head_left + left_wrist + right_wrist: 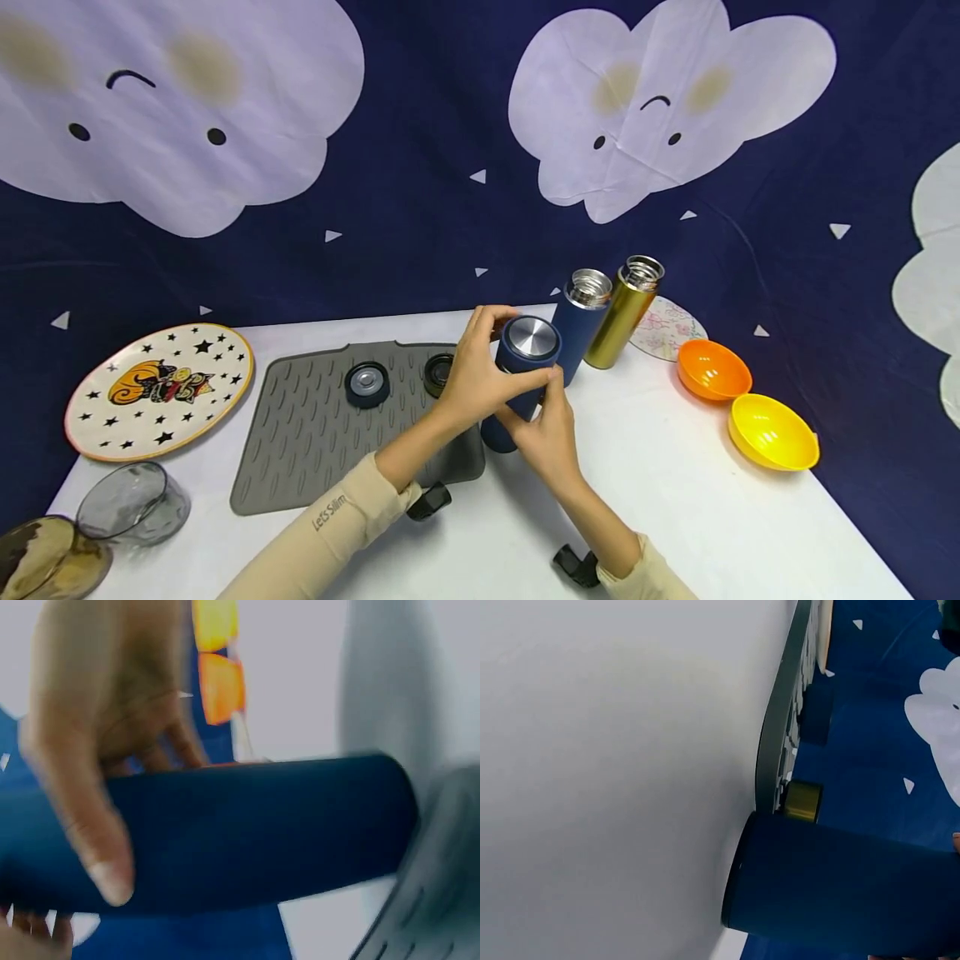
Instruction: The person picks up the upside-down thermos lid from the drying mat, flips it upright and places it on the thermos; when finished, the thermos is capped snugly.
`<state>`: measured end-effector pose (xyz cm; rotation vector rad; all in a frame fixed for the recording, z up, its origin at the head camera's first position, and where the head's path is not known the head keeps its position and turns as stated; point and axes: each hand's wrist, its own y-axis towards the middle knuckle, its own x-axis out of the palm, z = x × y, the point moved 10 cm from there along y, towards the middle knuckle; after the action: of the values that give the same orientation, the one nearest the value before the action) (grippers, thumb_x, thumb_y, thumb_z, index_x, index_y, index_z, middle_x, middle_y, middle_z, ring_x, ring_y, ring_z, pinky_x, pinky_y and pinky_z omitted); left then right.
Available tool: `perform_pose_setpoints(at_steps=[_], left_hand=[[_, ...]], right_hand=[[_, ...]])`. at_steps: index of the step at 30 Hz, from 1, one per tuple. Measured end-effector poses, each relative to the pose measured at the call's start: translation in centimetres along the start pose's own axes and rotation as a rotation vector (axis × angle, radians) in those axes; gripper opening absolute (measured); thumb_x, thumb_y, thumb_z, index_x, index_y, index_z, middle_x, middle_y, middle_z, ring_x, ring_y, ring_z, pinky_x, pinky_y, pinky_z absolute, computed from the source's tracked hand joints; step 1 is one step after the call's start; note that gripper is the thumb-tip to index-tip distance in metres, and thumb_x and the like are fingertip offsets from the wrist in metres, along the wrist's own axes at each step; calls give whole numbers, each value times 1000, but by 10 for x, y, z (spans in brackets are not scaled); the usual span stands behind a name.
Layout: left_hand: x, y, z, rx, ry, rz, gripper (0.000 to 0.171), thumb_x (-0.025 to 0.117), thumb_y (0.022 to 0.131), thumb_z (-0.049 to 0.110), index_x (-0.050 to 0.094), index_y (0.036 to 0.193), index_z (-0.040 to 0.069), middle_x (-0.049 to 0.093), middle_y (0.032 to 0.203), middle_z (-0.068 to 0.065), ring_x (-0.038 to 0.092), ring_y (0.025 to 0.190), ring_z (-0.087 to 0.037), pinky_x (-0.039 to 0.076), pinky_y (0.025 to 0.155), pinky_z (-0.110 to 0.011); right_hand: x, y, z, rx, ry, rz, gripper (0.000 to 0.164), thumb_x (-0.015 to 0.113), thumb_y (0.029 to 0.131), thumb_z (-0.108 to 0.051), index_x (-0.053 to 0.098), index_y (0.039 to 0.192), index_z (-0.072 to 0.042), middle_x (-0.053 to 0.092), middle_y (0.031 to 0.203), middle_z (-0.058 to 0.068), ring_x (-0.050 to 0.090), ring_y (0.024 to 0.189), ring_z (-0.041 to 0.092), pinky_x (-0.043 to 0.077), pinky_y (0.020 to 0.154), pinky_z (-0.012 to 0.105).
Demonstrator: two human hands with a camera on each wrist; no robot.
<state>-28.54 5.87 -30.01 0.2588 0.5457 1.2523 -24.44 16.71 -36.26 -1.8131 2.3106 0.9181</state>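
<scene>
Both hands hold a dark blue thermos bottle (531, 367), which has a lid with a brushed steel disc on top. My left hand (480, 371) curls round the upper part at the lid, its thumb across the front. Lower down, my right hand (546, 433) grips the body from the right. In the left wrist view the bottle (262, 832) runs sideways, with a hand (112, 697) round it. The bottle's base (742, 877) is close over the white table in the right wrist view. Right behind it stand a lidless blue bottle (581, 321) and a lidless gold bottle (621, 321).
On the grey drying mat (300, 433) lie a blue lid (367, 384) and a gold-rimmed lid (437, 375). A patterned plate (97, 408) and two glasses, one grey (168, 508), one amber (82, 567), are at left. Orange (712, 369) and yellow (772, 433) bowls sit right.
</scene>
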Motion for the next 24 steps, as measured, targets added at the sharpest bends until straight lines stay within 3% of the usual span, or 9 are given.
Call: perform_pose_setpoints(at_steps=[2,5,8,11,13,16,19,22,24], left_hand=[[3,1,-1,14,-139,-74,71,76,77,19,45,139,5,56,129,-15,52,119,-28,39,108,-50],[9,1,-6,-30,-255,-167,87,69,75,18,29,152,10,43,149,-14,41,136,-29,26,115,-56],[6,-1,-10,-56,-126,-100,96,78,77,30,24,155,15,36,153,-10,37,139,-25,28,118,-50],[0,-2,-9,-45,-44,-28,93,86,73,27,33,148,13,54,137,-10,52,125,-24,41,111,-42],[-1,-1,-4,7,-117,-48,81,78,78,18,35,145,7,60,132,-16,57,120,-28,42,109,-43],[4,-3,-4,2,-222,-141,87,73,78,20,27,152,10,45,150,-14,52,129,-32,35,113,-49],[5,-4,-5,-28,-124,-95,92,81,77,29,30,151,12,29,156,-7,45,134,-29,36,113,-47],[2,-5,-7,-45,-29,-18,93,90,70,27,37,143,9,40,143,-8,51,126,-27,45,107,-37],[2,-5,-6,-12,-108,-36,78,81,76,17,38,139,2,49,136,-17,54,122,-32,46,106,-40]], right_hand=[[1,0,1,12,17,-7,66,84,77,-14,45,129,-8,62,125,13,62,113,30,51,93,50],[2,0,3,33,35,-14,68,85,77,-16,44,131,-9,62,124,10,61,115,27,49,95,48],[2,1,2,23,20,-9,66,84,77,-13,45,130,-8,62,122,11,61,114,28,50,94,48],[1,1,0,10,8,-4,65,84,77,-13,45,128,-7,62,122,13,62,112,30,50,93,48],[1,0,1,17,21,-3,67,85,76,-15,45,129,-8,62,124,12,62,113,29,50,94,48],[1,-1,2,19,25,0,68,85,77,-17,45,132,-9,62,124,10,61,114,27,49,94,48],[-1,-1,0,-4,1,17,67,84,77,-12,45,131,-6,62,123,13,61,115,29,49,94,50],[-1,-1,-1,-15,-21,28,66,83,76,-10,46,130,-5,62,123,16,61,116,32,50,94,52],[-1,-1,0,0,-4,23,67,83,76,-11,45,131,-6,62,125,15,61,116,32,50,95,52]])
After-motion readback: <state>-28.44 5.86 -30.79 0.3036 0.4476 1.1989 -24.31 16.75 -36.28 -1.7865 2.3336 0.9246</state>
